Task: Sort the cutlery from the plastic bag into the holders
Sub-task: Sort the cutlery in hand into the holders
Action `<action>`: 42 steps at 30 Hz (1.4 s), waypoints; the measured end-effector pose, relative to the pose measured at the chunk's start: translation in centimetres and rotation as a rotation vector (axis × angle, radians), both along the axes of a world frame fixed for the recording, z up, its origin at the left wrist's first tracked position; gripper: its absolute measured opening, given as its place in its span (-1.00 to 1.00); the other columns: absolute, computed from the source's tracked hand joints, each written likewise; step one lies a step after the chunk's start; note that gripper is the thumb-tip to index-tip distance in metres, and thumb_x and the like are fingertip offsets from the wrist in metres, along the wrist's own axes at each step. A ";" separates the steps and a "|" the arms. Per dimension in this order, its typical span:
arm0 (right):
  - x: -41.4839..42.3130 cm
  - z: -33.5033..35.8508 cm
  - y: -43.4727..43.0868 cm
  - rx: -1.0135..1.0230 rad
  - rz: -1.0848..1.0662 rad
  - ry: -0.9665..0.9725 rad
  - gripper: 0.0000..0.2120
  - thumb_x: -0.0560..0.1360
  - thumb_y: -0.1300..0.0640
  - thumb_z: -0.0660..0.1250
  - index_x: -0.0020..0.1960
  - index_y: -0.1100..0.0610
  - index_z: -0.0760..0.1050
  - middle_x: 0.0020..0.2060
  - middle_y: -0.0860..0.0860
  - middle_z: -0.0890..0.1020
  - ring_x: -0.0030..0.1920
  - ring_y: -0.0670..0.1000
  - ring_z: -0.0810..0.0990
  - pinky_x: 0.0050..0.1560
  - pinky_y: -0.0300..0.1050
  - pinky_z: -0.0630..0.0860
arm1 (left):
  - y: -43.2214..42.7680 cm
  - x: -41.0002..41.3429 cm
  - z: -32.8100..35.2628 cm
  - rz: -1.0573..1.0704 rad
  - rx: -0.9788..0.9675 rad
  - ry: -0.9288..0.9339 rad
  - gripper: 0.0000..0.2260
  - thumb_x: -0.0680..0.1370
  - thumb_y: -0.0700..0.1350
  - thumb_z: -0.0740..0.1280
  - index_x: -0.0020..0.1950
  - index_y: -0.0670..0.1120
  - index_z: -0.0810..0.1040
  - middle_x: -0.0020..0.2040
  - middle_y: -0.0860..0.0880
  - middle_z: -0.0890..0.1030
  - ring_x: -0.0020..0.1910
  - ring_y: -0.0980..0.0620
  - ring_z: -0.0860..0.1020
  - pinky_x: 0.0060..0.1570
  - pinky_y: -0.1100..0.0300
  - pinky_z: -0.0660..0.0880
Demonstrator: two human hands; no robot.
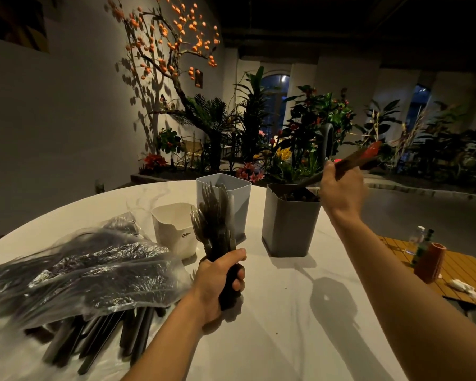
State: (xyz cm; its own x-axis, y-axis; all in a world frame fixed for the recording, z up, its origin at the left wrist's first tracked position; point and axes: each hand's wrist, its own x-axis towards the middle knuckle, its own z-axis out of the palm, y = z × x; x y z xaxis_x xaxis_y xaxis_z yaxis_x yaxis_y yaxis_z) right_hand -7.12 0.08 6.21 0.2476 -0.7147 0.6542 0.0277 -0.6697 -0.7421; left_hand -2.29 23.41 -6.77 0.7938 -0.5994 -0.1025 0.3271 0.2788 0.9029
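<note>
A white marbled table carries everything. Toward its left edge a clear plastic bag of dark cutlery is spread — handles spill from its near end. Toward the far edge three holders are set — white holder, light grey holder, dark grey holder.

Dim room: a pale wall left of the hands carries branch shadows, a planter bed (orange-blossomed tree included) lies beyond them, arched windows behind, grey floor rightward.
</note>
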 end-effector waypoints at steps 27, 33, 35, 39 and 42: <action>2.4 -3.5 0.9 -0.154 -0.140 0.651 -0.44 0.67 -0.25 -0.02 0.53 0.04 0.24 0.55 0.08 0.27 0.58 0.22 0.07 0.47 0.35 0.14 | 0.4 0.3 0.0 -0.109 -0.010 -0.039 -0.73 0.34 -0.05 0.45 -0.04 -0.16 0.61 -0.36 -0.12 0.49 -0.46 0.03 0.40 -0.25 0.10 0.45; 2.0 -3.7 1.3 -0.308 -0.181 0.454 -0.54 0.68 -0.09 0.11 0.53 0.03 0.24 0.51 0.11 0.33 0.52 0.23 0.21 0.40 0.34 0.29 | 0.6 0.3 0.0 -0.136 -0.028 -0.053 -0.72 0.33 -0.09 0.41 -0.03 -0.17 0.56 -0.37 -0.11 0.48 -0.47 0.04 0.39 -0.28 0.12 0.43; 2.1 -3.9 1.8 -0.292 -0.167 0.750 -0.51 0.69 -0.19 -0.05 0.56 -0.07 0.19 0.63 0.05 0.06 0.61 0.21 -0.13 0.50 0.39 -0.03 | 0.7 0.2 0.0 -0.141 -0.024 -0.064 -0.73 0.33 -0.09 0.40 -0.02 -0.17 0.55 -0.37 -0.11 0.48 -0.47 0.05 0.39 -0.28 0.12 0.43; 2.0 -4.2 4.5 -0.317 -0.182 0.500 -0.58 0.69 -0.08 -0.01 0.42 0.03 0.42 0.58 0.13 0.17 0.58 0.23 -0.02 0.48 0.31 0.06 | 0.7 0.1 0.1 -0.142 -0.031 -0.066 -0.71 0.34 -0.10 0.37 0.01 -0.18 0.53 -0.37 -0.11 0.47 -0.48 0.04 0.37 -0.28 0.11 0.43; 2.4 -4.2 7.5 -0.430 -0.092 0.222 -0.61 0.63 -0.14 0.09 0.14 0.09 0.54 0.20 0.12 0.50 0.23 0.11 0.41 0.05 -0.02 0.38 | 0.8 0.1 0.2 -0.138 -0.046 -0.056 -0.70 0.34 -0.12 0.35 0.03 -0.20 0.50 -0.37 -0.12 0.45 -0.49 0.03 0.34 -0.30 0.10 0.40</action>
State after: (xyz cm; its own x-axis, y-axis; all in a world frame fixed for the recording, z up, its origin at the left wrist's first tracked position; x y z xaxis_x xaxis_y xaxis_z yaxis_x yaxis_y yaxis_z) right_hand -4.69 7.55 1.97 0.3627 -0.4165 0.8337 -0.1733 -0.9091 -0.3788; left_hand -2.22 24.18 -6.53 0.7071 -0.7064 -0.0303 0.3150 0.2763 0.9080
